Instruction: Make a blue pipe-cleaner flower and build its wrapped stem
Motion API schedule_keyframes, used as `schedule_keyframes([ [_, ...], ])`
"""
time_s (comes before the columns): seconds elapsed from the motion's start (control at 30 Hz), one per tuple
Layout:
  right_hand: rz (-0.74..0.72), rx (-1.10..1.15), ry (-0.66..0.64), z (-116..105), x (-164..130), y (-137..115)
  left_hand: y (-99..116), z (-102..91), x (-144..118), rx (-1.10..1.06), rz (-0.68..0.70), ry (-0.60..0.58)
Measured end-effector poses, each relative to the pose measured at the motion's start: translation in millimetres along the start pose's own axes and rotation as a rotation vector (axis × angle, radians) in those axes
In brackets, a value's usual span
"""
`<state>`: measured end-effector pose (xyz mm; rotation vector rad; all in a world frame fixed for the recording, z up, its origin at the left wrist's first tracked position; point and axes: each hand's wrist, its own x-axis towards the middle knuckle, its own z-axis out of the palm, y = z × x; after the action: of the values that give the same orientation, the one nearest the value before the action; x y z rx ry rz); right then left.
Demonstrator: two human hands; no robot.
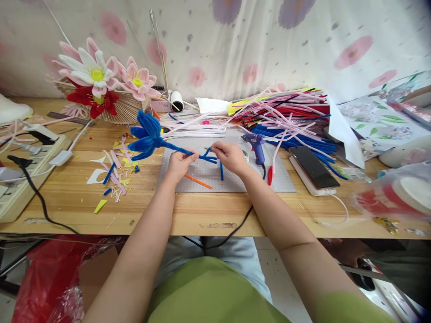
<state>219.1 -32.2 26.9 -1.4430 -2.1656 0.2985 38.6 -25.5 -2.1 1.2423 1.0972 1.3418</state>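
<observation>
A blue pipe cleaner flower (146,134) lies sideways in the air, its petals to the left and its wrapped stem pointing right. My left hand (181,165) is closed around that stem, near its middle. At the stem's loose end, my right hand (230,157) pinches a thin blue strand that branches upward. Below the hands is a grey cutting mat (235,184), with a short blue pipe cleaner piece (222,171) and an orange pipe cleaner (198,181) on it. The fingertips of my right hand partly hide the strand's tip.
A purple glue gun (256,147) rests on the mat's right side, near a phone (314,167) on a white power bank. Bundled pipe cleaners (292,112) lie behind. Scraps (116,172) are scattered left, before finished flowers (97,76). A power strip (37,172) sits far left, a bagged cup (397,193) right.
</observation>
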Motion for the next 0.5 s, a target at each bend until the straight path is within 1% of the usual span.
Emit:
schedule_keyframes([
  [0.03,0.023,0.000,-0.015,3,1,6,0,1.4,0,-0.052,-0.015,-0.003],
  [0.1,0.025,-0.016,-0.099,11,0,10,-3,4.0,0,-0.149,-0.033,0.029],
  [0.17,-0.047,-0.029,-0.204,19,-3,3,-7,5.5,2,-0.204,-0.034,0.133],
  [0.23,-0.160,-0.032,-0.263,23,-7,-9,-12,5.1,3,-0.175,-0.007,0.265],
  [0.27,-0.203,-0.034,-0.256,22,-8,-14,-13,4.3,4,-0.130,0.015,0.308],
  [0.3,-0.222,-0.039,-0.225,20,-8,-18,-14,3.2,4,-0.075,0.034,0.317],
  [0.33,-0.213,-0.046,-0.173,17,-7,-19,-13,2.1,4,-0.024,0.043,0.291],
  [0.4,-0.142,-0.052,-0.047,12,-3,-14,-12,0.9,3,0.014,0.022,0.178],
  [0.47,-0.047,-0.049,0.030,10,2,-2,-10,2.0,3,-0.050,-0.034,0.095],
  [0.5,-0.005,-0.053,0.030,11,3,4,-10,3.5,3,-0.107,-0.063,0.081],
])
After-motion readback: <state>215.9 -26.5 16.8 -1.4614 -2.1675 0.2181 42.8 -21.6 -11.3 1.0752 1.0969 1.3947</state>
